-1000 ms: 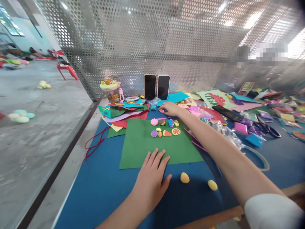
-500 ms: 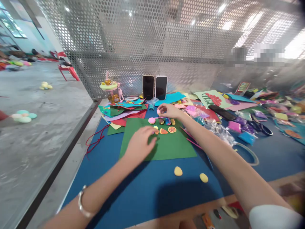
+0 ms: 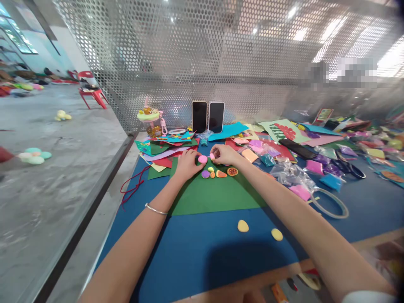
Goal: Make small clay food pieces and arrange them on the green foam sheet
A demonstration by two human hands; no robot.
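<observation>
On the green paper, my left hand has its thumb and forefinger around the edge of a pink clay disc. My right hand pinches a small pink clay lump just right of that disc. Below the hands lies a row of small pieces: a purple disc, a yellow bit, a little orange piece, an orange wedge and a round pizza-like piece. My right hand covers the spot where other small pieces lay.
Two phones stand against the perforated metal screen. A lidded cup and stacked coloured papers are at left. Clay packets, scissors and a tape-like ring lie right. Two yellow discs lie in front.
My left hand has moved forward from over the orange pieces to the pink disc, uncovering the purple disc. My right hand still pinches the pink lump, now lower, beside the disc.
</observation>
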